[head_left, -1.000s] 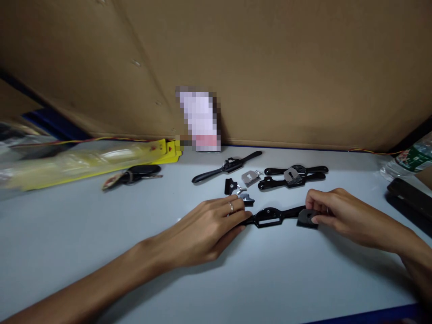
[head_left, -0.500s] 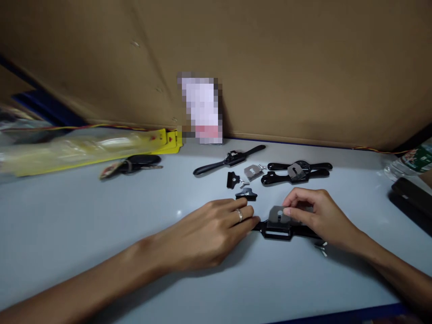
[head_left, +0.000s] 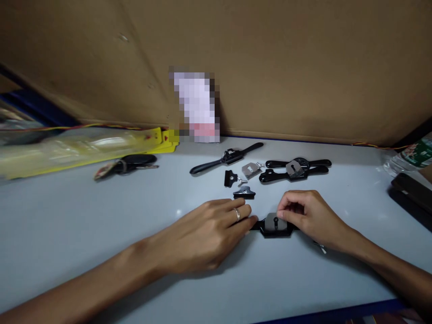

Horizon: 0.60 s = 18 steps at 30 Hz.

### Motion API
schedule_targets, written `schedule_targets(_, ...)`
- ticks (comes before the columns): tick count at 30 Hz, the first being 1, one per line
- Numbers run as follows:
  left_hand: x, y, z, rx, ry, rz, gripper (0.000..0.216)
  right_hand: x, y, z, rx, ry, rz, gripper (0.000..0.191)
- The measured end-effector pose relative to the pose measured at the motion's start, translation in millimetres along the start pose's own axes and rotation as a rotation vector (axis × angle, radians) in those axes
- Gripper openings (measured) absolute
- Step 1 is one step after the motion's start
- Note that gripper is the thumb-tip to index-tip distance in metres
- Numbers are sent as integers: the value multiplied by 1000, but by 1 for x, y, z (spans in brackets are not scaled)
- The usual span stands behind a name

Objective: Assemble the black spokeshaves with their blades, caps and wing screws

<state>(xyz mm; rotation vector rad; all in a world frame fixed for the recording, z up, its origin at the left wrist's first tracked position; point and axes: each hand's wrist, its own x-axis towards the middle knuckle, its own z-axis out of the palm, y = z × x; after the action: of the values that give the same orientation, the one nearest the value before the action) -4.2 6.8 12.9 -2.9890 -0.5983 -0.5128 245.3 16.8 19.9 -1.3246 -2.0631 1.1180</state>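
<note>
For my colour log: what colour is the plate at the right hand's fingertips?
The plate is grey; it shows best in the head view, the only one.

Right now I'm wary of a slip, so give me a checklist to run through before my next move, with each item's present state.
1. Left hand steadying the frame: ok on contact; its full grip is hidden.
2. Right hand at the blade: ok; fingertips are at its upper right corner.
3. Blade over the frame's middle: ok; it covers the slot.
4. Blade fully seated: cannot tell from this angle.
5. Clamp on the blade: not ok; the nearest clamp lies by the left hand's fingers.
6. Loose screw in sight: ok, though partly hidden beside the right wrist.
</note>
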Motion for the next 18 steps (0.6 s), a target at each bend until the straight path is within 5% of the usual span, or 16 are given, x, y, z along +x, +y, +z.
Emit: schedule_targets(18,0,1,0,-17,9,-29,27,-2,-5,-4,-84,43,-64,13)
